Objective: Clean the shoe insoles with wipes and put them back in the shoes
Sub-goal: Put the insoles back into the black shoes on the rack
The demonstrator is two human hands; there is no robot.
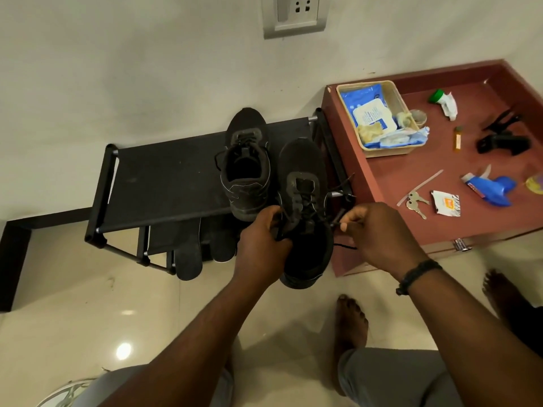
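A black shoe [305,183] hangs in front of the rack's right end, toe pointing away. My left hand [261,245] grips its left side near the collar. My right hand [379,230] pinches a black lace end at the shoe's right. The second black shoe [245,168] stands on the top shelf of the black shoe rack [164,183]. Two dark insoles [188,254] [221,245] lean on the lower shelf below. A blue pack of wipes [367,110] lies in a beige basket [402,104] on the red table.
The red tray-topped table [396,177] to the right carries keys [414,201], a blue spray bottle [493,189], a torn sachet [446,202], a green-capped tube [443,101] and a black clip [502,136]. My bare feet stand on the tiled floor [88,304]. A wall socket [293,13] sits above.
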